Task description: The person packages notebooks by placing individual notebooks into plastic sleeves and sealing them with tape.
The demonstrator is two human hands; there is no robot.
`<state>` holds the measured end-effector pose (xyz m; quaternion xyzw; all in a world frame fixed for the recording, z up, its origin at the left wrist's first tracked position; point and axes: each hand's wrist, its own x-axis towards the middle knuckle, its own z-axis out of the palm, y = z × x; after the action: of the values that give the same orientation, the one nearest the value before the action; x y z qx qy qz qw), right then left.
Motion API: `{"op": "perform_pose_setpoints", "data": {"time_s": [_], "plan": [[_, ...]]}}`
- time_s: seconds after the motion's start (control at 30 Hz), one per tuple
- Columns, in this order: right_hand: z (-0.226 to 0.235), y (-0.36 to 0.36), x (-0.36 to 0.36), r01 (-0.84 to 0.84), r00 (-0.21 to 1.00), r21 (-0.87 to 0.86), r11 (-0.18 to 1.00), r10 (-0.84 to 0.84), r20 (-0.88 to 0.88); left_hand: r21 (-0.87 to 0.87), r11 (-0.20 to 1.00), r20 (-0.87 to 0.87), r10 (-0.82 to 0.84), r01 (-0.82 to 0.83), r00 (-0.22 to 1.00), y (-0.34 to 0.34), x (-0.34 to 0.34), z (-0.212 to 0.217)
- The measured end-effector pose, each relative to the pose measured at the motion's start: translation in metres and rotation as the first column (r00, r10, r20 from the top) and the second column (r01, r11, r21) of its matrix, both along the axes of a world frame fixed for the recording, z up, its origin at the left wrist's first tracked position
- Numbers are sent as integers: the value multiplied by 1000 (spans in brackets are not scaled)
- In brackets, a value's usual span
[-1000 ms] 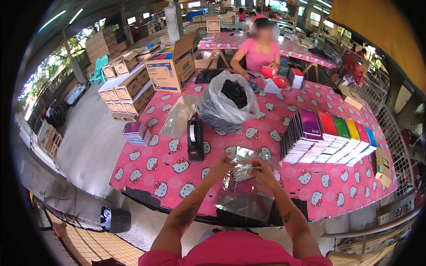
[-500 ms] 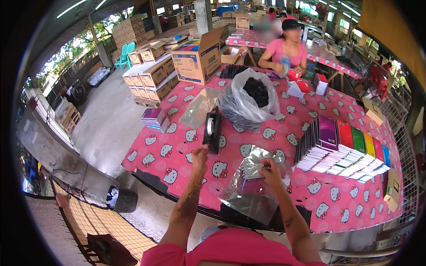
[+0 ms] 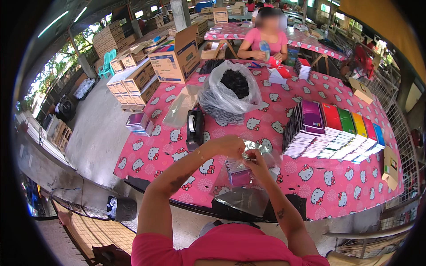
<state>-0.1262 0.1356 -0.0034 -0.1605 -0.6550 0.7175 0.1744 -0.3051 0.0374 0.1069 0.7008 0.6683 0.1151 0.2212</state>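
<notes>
Both hands point(image 3: 243, 153) together, fingers pinched.

Contents of the clear plastic packet point(image 3: 242, 170) are partly masked by both hands and by glare. The black items inside the large clear bag point(image 3: 230, 95) are too small to identify. The tabletop point(image 3: 310, 186) near edge is hidden beneath a dark sheet.

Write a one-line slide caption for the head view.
Both hands, left hand and right hand, hold a clear plastic bag over a pink patterned table, beside a tape dispenser.

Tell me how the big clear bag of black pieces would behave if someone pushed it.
The clear bag is thin crinkled film, so it would probably dent and slump rather than slide cleanly. Its mouth gapes open over the black pieces, so a hard shove might spill some. It sits bulged, likely fairly heavy.
</notes>
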Motion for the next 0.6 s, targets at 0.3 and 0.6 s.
{"op": "perform_pose_setpoints", "data": {"time_s": [0.3,0.6], "plan": [[-5,-19,-7,47,998,-40,998,-48,-38,-364,852,837,476,-376,268,-53,-34,-163],[-87,20,46,-14,981,903,428,-168,95,344,464,713,437,-817,548,-83,96,-164]]}}
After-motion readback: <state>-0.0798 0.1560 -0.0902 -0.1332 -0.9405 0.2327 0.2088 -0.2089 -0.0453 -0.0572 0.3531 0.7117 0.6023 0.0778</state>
